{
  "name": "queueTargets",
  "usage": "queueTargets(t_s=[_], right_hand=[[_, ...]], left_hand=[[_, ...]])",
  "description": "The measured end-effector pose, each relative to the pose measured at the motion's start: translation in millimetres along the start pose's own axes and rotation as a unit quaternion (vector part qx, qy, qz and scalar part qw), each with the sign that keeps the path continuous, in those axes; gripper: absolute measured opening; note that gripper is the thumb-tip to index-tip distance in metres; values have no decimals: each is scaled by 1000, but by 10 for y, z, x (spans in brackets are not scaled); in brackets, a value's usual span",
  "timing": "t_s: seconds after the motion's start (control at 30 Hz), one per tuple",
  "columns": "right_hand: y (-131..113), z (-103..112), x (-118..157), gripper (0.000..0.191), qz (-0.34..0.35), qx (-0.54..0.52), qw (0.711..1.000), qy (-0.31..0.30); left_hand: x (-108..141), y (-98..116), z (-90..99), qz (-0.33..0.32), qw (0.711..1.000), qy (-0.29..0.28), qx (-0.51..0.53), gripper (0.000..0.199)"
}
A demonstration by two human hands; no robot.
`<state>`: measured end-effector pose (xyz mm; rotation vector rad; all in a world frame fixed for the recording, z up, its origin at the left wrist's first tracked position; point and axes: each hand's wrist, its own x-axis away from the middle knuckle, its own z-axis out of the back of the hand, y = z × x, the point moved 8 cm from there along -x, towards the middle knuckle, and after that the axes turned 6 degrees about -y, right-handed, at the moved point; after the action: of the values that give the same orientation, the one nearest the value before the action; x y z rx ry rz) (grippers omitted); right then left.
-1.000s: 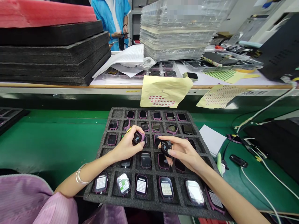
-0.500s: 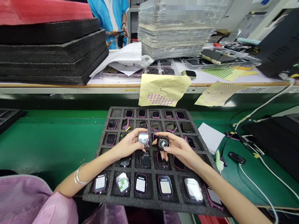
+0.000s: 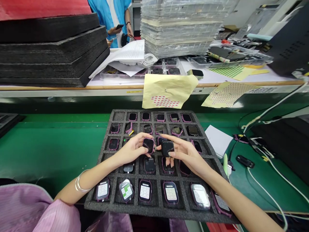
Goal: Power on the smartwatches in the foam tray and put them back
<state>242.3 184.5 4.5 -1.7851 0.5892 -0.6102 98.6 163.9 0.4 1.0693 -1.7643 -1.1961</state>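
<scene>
Over the middle of a dark foam tray [image 3: 166,212], my left hand [image 3: 134,149] is closed on a purple-framed smartwatch [image 3: 148,145] with a dark screen. Just to its right, my right hand [image 3: 187,151] grips a black smartwatch [image 3: 167,148], its screen dark too, thumb on the lower edge. The two watches are held side by side, slightly apart. Several purple-framed watches lie in the tray's compartments. In the nearest row, one watch [image 3: 145,190] and its neighbours show lit white screens; the farther rows are mostly dark. My hands hide part of the middle rows.
Behind the tray a shelf edge [image 3: 108,92] carries stacked black foam [image 3: 48,58], papers [image 3: 125,53] and clear plastic trays [image 3: 178,35]. Yellow sticker sheets [image 3: 169,90] hang from it. Cables [image 3: 267,167] and white paper [image 3: 218,140] lie on the right. Beyond the shelf stands a person in blue [image 3: 103,14].
Both held watch screens have gone from lit to dark. My hands stay in nearly the same place. The person behind now holds a dark phone-like object higher.
</scene>
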Motion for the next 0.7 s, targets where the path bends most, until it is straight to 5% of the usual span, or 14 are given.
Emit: queueTargets(t_s=[0.27, 0.47, 0.7], right_hand=[[-12, -23, 2, 58, 6, -11, 1000, -9], [-49, -60, -1, 45, 26, 1, 999, -36], [-35, -33, 3, 39, 32, 24, 999, -37]], left_hand=[[2, -5, 20, -11, 999, -2, -39, 35], [42, 101, 75, -86, 980, 18, -177, 24], [92, 136, 49, -93, 960, 4, -264, 21]])
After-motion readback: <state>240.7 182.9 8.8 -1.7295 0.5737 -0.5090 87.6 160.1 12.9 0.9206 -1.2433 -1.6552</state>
